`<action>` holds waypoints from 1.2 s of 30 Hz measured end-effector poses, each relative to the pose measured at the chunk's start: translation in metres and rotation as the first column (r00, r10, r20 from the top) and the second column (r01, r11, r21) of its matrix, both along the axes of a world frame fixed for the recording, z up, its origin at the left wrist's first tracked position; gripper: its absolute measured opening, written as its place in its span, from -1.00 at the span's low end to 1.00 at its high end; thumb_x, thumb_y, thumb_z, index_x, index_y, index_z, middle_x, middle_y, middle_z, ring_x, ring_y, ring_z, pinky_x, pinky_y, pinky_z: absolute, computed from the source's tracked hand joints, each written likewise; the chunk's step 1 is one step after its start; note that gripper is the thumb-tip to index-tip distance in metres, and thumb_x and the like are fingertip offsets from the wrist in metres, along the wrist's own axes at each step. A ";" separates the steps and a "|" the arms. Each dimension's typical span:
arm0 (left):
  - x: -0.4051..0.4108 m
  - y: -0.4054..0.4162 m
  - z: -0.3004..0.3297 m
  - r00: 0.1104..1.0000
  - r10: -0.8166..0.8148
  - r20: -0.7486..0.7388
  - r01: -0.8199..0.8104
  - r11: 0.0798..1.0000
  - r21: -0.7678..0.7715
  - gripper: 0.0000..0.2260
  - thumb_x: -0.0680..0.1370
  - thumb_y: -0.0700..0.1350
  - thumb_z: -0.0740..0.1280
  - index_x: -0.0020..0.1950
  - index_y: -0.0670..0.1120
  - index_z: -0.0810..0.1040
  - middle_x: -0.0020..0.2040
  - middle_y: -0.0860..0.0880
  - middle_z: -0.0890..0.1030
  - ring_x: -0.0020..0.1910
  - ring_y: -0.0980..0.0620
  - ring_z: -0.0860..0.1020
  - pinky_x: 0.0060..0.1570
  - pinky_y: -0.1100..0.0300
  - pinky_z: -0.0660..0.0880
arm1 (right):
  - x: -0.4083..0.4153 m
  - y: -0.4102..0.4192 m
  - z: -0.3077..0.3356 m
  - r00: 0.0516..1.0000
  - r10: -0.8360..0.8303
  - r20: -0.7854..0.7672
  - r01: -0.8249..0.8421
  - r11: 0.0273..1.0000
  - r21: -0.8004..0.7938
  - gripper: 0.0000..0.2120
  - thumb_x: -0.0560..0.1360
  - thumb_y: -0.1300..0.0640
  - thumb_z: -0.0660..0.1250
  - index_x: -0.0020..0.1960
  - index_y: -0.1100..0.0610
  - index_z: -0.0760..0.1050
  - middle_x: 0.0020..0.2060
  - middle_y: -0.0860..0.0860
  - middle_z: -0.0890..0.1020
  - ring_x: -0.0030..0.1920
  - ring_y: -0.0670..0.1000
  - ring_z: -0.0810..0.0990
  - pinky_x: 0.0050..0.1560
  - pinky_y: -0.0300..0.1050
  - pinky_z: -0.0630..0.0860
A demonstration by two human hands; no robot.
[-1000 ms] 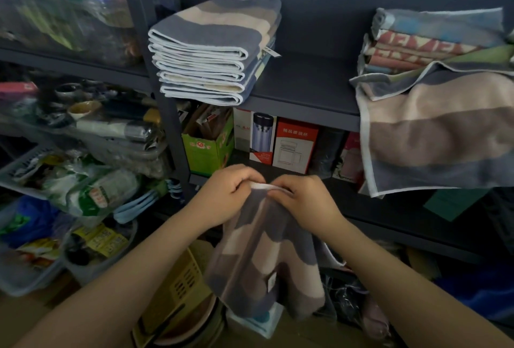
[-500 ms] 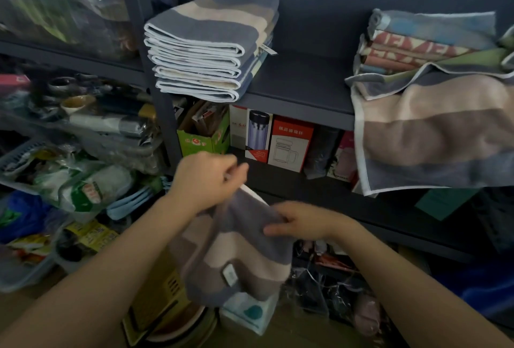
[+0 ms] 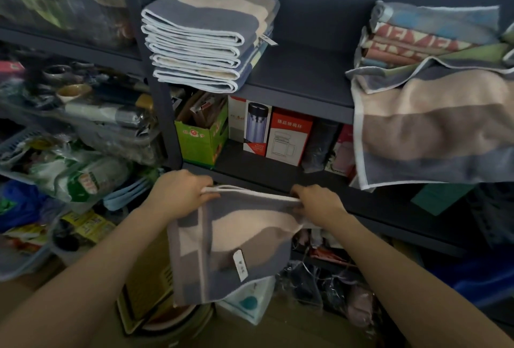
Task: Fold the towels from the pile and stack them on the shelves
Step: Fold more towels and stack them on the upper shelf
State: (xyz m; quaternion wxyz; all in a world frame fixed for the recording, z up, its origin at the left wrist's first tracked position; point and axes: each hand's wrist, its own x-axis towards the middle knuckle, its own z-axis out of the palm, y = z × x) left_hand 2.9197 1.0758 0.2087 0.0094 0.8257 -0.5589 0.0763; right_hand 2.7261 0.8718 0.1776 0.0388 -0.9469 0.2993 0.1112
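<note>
A grey, beige and brown striped towel (image 3: 236, 247) hangs folded in front of me, a white label on its front. My left hand (image 3: 180, 194) pinches its top left corner and my right hand (image 3: 317, 204) grips the top right edge, stretching the top hem flat between them. On the dark shelf (image 3: 300, 80) above sits a neat stack of folded towels (image 3: 208, 41). At the right lies the pile of towels (image 3: 417, 38), with one striped towel (image 3: 434, 125) draped over the shelf edge.
Boxes (image 3: 278, 133) and a green carton (image 3: 200, 139) stand on the lower shelf. Plastic-wrapped goods (image 3: 69, 130) crowd the left shelves. A yellow basket (image 3: 147, 286) and bags sit on the floor below my hands.
My hands have moved apart along the towel's top edge. The towel, bunched before, now hangs spread wide and flat between them.
</note>
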 end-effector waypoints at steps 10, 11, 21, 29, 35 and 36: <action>0.040 0.014 -0.035 0.996 0.043 -0.082 -0.066 0.948 -0.311 -0.70 0.38 -0.02 0.49 -0.39 -0.16 0.47 -0.51 -0.12 0.47 -0.54 -0.11 0.47 -0.58 0.16 0.36 | -0.033 -0.023 -0.011 0.993 0.100 0.063 -0.079 0.957 -0.280 -0.56 0.53 -0.13 0.01 0.06 0.07 0.58 0.01 0.04 0.57 0.12 0.13 0.43 0.11 -0.03 0.26; 0.041 0.014 -0.036 0.998 0.032 -0.053 -0.046 0.954 -0.295 -0.66 0.34 -0.01 0.51 -0.42 -0.15 0.43 -0.52 -0.11 0.44 -0.57 -0.10 0.45 -0.61 0.19 0.34 | -0.032 -0.023 -0.009 0.989 0.082 0.126 -0.040 0.950 -0.309 -0.59 0.55 -0.08 0.05 0.04 0.11 0.60 0.00 0.06 0.57 0.11 0.14 0.44 0.11 -0.01 0.29; 0.062 0.008 -0.057 0.997 -0.078 -0.021 0.068 0.951 -0.302 -0.57 0.52 0.12 0.03 -0.32 -0.14 0.48 -0.41 -0.08 0.46 -0.45 -0.11 0.51 -0.48 0.15 0.44 | -0.033 -0.032 0.027 0.876 -0.265 0.402 0.262 0.963 0.063 -0.77 0.48 -0.02 0.34 -0.22 0.13 0.58 -0.10 0.01 0.51 -0.05 0.12 0.52 -0.14 -0.08 0.44; 0.052 -0.009 -0.052 0.929 0.129 -0.347 -0.239 0.925 -0.297 -0.71 0.59 -0.09 0.22 -0.32 -0.15 0.39 -0.34 -0.19 0.49 -0.29 -0.21 0.53 -0.35 0.08 0.33 | -0.013 -0.010 0.038 0.687 -0.590 0.424 0.339 0.777 0.531 -0.82 0.46 0.16 0.34 -0.06 0.18 0.35 -0.29 0.01 0.47 -0.31 0.00 0.49 -0.44 -0.24 0.35; 0.011 -0.037 0.005 0.636 0.047 -0.770 -0.376 0.890 -0.257 -0.64 0.58 -0.08 0.23 -0.37 -0.23 0.41 -0.42 -0.12 0.37 -0.37 -0.07 0.40 -0.35 0.11 0.22 | 0.006 0.046 0.070 0.732 -0.548 0.404 0.025 0.614 0.789 -0.87 0.54 0.23 0.18 0.04 0.05 0.34 -0.37 0.04 0.42 -0.49 -0.06 0.37 -0.57 -0.26 0.29; 0.002 -0.040 0.014 0.608 0.012 -0.794 -0.383 0.880 -0.280 -0.64 0.58 -0.09 0.25 -0.41 -0.16 0.36 -0.45 -0.06 0.32 -0.42 -0.01 0.34 -0.38 0.12 0.19 | 0.008 0.054 0.075 0.725 -0.527 0.444 -0.055 0.598 0.799 -0.84 0.54 0.26 0.17 0.04 0.03 0.35 -0.40 0.03 0.40 -0.52 -0.08 0.35 -0.59 -0.28 0.27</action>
